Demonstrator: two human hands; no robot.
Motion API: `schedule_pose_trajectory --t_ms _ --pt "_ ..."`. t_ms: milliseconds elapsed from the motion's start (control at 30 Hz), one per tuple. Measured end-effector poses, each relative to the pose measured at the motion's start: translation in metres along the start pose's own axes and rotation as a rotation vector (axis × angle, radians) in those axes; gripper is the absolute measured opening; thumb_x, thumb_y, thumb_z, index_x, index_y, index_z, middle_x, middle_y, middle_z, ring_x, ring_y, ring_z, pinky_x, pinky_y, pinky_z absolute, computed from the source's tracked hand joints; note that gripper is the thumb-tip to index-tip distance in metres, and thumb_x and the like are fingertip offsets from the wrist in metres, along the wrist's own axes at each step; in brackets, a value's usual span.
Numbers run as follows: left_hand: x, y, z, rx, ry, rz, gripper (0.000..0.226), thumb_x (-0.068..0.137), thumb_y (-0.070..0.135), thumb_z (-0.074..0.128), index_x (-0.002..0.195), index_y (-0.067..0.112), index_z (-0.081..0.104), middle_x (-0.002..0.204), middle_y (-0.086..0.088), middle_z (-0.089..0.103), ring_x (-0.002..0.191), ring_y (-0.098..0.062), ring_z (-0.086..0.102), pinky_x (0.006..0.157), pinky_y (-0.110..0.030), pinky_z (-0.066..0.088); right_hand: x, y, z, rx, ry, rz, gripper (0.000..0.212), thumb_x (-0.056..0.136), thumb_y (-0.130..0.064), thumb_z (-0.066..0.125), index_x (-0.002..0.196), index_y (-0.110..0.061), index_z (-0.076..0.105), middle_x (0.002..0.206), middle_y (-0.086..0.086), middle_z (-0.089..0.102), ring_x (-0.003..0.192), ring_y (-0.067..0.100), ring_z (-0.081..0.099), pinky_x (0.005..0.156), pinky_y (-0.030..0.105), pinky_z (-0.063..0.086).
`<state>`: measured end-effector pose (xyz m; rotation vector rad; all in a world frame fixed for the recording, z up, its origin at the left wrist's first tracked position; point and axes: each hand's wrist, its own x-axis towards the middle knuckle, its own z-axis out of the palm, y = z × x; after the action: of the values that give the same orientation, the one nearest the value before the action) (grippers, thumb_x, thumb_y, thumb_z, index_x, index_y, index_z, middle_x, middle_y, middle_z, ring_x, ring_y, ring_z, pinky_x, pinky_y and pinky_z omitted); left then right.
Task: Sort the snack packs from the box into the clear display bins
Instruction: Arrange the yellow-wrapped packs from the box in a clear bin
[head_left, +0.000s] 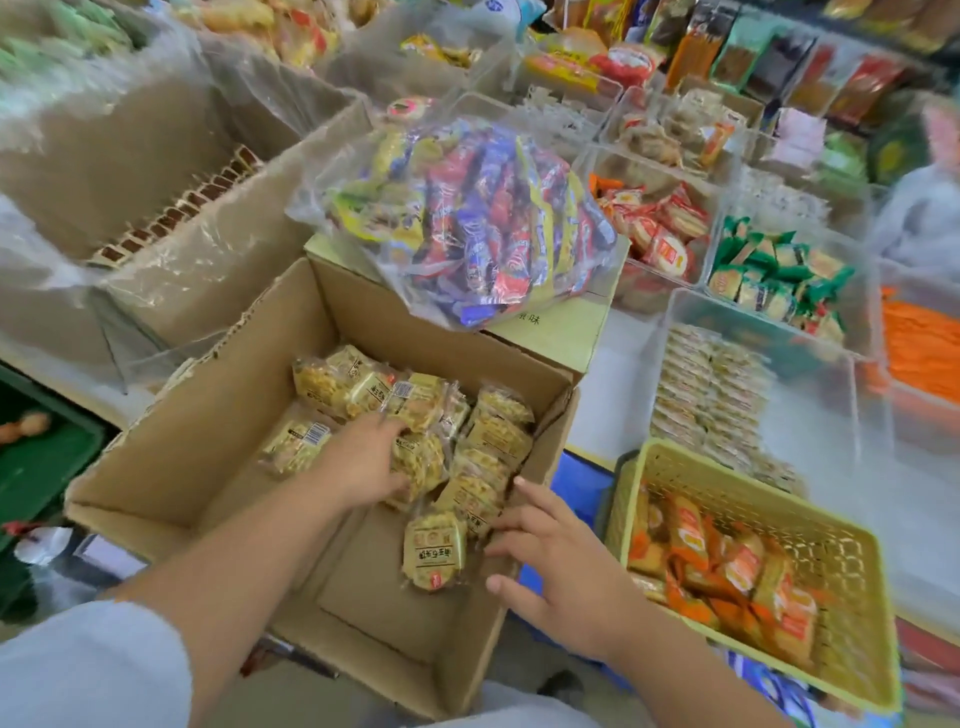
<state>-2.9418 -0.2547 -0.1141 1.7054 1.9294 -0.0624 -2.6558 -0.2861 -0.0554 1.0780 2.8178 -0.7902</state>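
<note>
far left: green crate (41, 467), low, partly cut by the frame edge. behind it, large cartons (119, 156) lined with clear plastic; contents blurred.

centre: open cardboard box (218, 415), flaps up. snack packs (501, 431), yellow and in clear wrap, lie heaped against its far and right walls; the near left floor of the box is bare cardboard. one single pack (434, 553) lies label-up, just apart from the heap on the near side.

left hand (363, 460): reaches into the box, fingers and thumb curled round a pack in the middle of the heap. sleeve pale, at the lower left corner.

right hand (553, 548): fingers straight and spread, gripping nothing, over the box's right wall, fingertips at the nearest packs; cannot tell whether they touch. the hands are apart, with the single pack between them.

behind the box: closed carton (563, 335) carrying a clear bag (483, 218) of mixed red, blue and yellow packs.

right of the box: yellow basket (727, 470) with orange packs (737, 571) inside.

further right, on the white desk (605, 400): clear display bins (841, 400). the nearest holds stacked pale packs (706, 395); behind it are green-wrapped packs (779, 275) and round red-orange packs (660, 231). far bins blurred.
</note>
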Motion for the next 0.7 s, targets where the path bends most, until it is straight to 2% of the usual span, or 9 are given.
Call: schedule_pose_trajectory --t_ms 67,133,267,367,433,500,567,700 --pt "0.019 -0.001 0.006 0.086 -0.057 0.021 0.088 0.084 0.038 0.080 0.157 0.014 0.035 0.158 -0.015 0.040 0.146 -0.031 0.039 0.119 -0.044 0.038 0.001 -0.003 -0.001 -0.032 -0.014 0.016 0.057 0.095 -0.067 0.035 0.129 -0.033 0.066 0.138 -0.017 0.053 0.153 0.005 0.004 0.126 0.029 0.003" --pt "0.032 -0.001 0.013 0.078 -0.103 0.000 0.094 0.081 0.037 0.082 0.157 0.013 0.033 0.159 -0.017 0.036 0.146 -0.034 0.039 0.118 -0.046 0.039 0.001 -0.005 0.000 -0.030 -0.007 0.036 0.053 0.096 -0.065 0.039 0.127 -0.032 0.067 0.136 -0.016 0.054 0.153 0.008 0.009 0.127 0.030 0.004" --pt "0.042 -0.006 0.023 -0.173 -0.112 -0.066 0.104 0.070 0.029 0.090 0.156 0.016 0.033 0.158 -0.012 0.037 0.139 -0.032 0.047 0.113 -0.044 0.045 0.001 -0.007 0.001 -0.013 0.010 0.073 0.047 0.097 -0.059 0.044 0.126 -0.031 0.068 0.134 -0.015 0.055 0.153 0.010 0.012 0.126 0.033 0.007" --pt "0.046 -0.017 0.030 -0.448 -0.102 -0.214 0.106 0.064 0.023 0.096 0.151 0.013 0.036 0.144 -0.008 0.050 0.121 -0.026 0.054 0.100 -0.035 0.047 0.002 -0.010 0.002 0.010 0.031 0.100 0.045 0.097 -0.056 0.046 0.126 -0.030 0.068 0.134 -0.013 0.055 0.153 0.011 0.010 0.126 0.033 0.008" --pt "0.045 -0.021 0.035 -0.552 -0.129 -0.317 0.105 0.059 0.027 0.100 0.144 0.012 0.039 0.135 -0.008 0.057 0.110 -0.024 0.055 0.099 -0.038 0.049 0.002 -0.012 0.003 0.014 0.037 0.114 0.044 0.097 -0.054 0.047 0.126 -0.029 0.068 0.136 -0.012 0.054 0.154 0.011 0.007 0.126 0.033 0.009" --pt "0.045 -0.022 0.041 -0.556 -0.157 -0.317 0.103 0.056 0.030 0.102 0.140 0.011 0.046 0.133 -0.008 0.063 0.107 -0.025 0.060 0.099 -0.042 0.053 0.002 -0.015 0.004 0.009 0.033 0.139 0.040 0.098 -0.053 0.048 0.127 -0.032 0.067 0.141 -0.013 0.051 0.154 0.009 0.001 0.126 0.030 0.005" --pt "0.044 -0.019 0.044 -0.519 -0.191 -0.298 0.107 0.054 0.034 0.102 0.144 0.012 0.050 0.137 -0.008 0.063 0.115 -0.028 0.062 0.101 -0.044 0.054 0.003 -0.017 0.005 0.017 0.030 0.156 0.038 0.099 -0.052 0.048 0.128 -0.034 0.066 0.144 -0.014 0.048 0.154 0.007 -0.003 0.125 0.027 0.002" --pt "0.042 -0.015 0.037 -0.407 -0.259 -0.269 0.121 0.037 0.056 0.098 0.144 0.020 0.055 0.136 -0.004 0.066 0.120 -0.030 0.063 0.102 -0.046 0.054 0.002 -0.018 0.006 0.028 0.027 0.166 0.036 0.099 -0.050 0.048 0.126 -0.035 0.067 0.146 -0.014 0.045 0.153 0.004 -0.007 0.123 0.024 -0.002"
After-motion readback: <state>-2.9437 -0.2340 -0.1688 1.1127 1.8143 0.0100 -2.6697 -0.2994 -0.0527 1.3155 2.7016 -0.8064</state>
